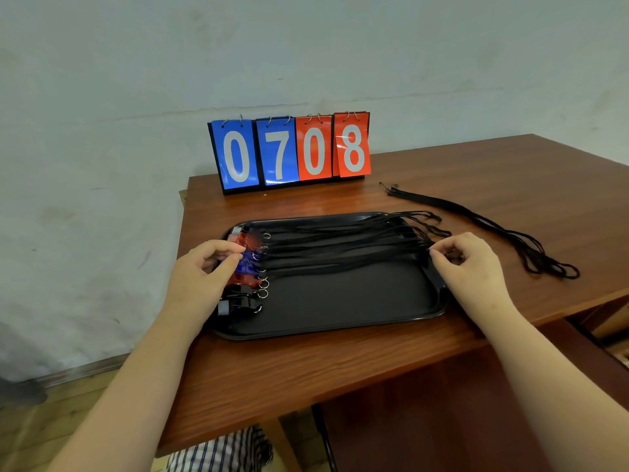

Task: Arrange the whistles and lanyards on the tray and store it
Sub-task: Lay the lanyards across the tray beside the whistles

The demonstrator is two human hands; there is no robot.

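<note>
Black flat lanyards (340, 248) pinched by right hand (466, 264); left hand (204, 267) fingers grip a whistle (246, 264).

A tray (340, 311) is sitting on the tabletop (306, 376), near its front-left part. Whistles (250, 267) are lying in a column along the tray's left edge, and lanyards (340, 248) are stretching from them rightward across the tray's rear half, their ends hanging over its right edge. A separate bundle of lanyards (493, 229) is lying on the tabletop right of the tray, towards the right edge. A scoreboard (289, 151) is standing behind the tray, at the tabletop's rear edge.
</note>
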